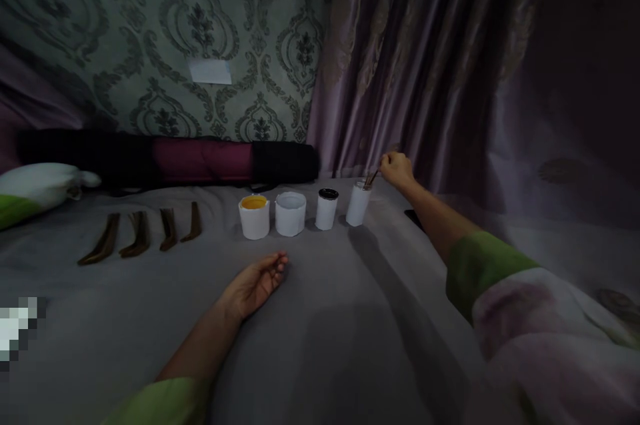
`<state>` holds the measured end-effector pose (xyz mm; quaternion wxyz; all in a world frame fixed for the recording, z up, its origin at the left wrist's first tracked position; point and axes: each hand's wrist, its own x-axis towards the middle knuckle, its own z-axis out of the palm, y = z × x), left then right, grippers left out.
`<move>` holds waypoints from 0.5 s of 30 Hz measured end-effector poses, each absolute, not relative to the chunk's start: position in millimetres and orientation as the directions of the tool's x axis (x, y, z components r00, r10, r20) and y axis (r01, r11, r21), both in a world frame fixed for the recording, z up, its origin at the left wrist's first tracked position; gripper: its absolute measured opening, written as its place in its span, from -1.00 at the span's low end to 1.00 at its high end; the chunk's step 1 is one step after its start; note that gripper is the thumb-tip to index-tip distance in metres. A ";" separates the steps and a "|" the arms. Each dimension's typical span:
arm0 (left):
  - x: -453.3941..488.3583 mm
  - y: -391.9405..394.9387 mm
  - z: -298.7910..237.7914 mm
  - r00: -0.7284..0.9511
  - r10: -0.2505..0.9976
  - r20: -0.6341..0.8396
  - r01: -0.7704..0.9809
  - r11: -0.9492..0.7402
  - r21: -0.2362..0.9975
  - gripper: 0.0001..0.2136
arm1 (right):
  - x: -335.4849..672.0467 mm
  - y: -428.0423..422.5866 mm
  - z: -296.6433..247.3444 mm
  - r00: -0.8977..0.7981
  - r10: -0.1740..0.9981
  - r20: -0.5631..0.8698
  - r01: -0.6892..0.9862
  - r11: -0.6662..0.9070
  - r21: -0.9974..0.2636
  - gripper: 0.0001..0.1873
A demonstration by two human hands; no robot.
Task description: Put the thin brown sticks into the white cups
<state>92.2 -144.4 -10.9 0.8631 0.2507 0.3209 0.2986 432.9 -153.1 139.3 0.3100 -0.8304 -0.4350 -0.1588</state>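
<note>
Okay, right hand (397,168) is stretched far out ahead, fingers bunched together and pinched on the top ends of the thin brown sticks (372,178), which lean out of the stick cup (358,205). It's a small, plain white cylinder, upright, at the right end of a row of four. The left hand (257,282) lies loose on the sheet, palm turned up, fingers softly curled and half open, with nothing in it. It sits well short of the row.

Along that row, from the left: the yellow cup (254,216), white with a bright yellow fill at the brim. Just beside it, almost touching, is the wide white cup (291,214). Then comes the black-topped cup (327,209), slimmer and dark at the mouth, with a small gap before the stick cup. What is inside the last three is too dim to tell.

Off to the left, four dark brown curved pieces (137,234) lie side by side. A small dark object (413,217) peeks out beyond the right forearm.

Everything rests on a grey sheet (350,332), smooth and softly shadowed. At its far edge runs a long bolster (200,160), maroon in the middle and black at the ends, with a white pillow (40,185) at far left. Behind is grey-green damask wallpaper (125,25) bearing a pale rectangle (210,70), and mauve curtains (430,65) hang on the right.
</note>
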 end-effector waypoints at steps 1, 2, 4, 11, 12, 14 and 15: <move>92.1 -144.3 -11.1 0.617 0.675 -0.403 -0.356 0.697 0.623 -0.90 | 432.8 -152.2 137.4 0.566 0.627 0.535 0.824 -0.437 -0.360 -0.69; 92.0 -144.3 -11.3 0.620 0.674 -0.402 -0.356 0.698 0.622 -0.90 | 432.7 -151.6 135.7 0.562 0.633 0.532 0.827 -0.441 -0.349 -0.69; 91.9 -144.3 -11.4 0.621 0.673 -0.402 -0.354 0.699 0.622 -0.90 | 431.8 -151.2 132.9 0.558 0.643 0.526 0.830 -0.445 -0.337 -0.68; 91.6 -142.9 -13.6 0.625 0.670 -0.400 -0.349 0.699 0.624 -0.91 | 426.7 -152.7 124.2 0.558 0.664 0.498 0.830 -0.433 -0.353 -0.66; 91.6 -142.8 -13.9 0.627 0.670 -0.398 -0.349 0.698 0.625 -0.91 | 426.7 -152.4 122.9 0.557 0.668 0.494 0.830 -0.432 -0.352 -0.67; 91.6 -143.0 -14.1 0.627 0.671 -0.396 -0.348 0.696 0.628 -0.91 | 427.1 -151.6 120.2 0.553 0.673 0.491 0.833 -0.434 -0.343 -0.67; 91.7 -143.1 -13.9 0.627 0.671 -0.395 -0.348 0.695 0.629 -0.91 | 427.4 -151.2 118.9 0.552 0.673 0.492 0.834 -0.436 -0.340 -0.68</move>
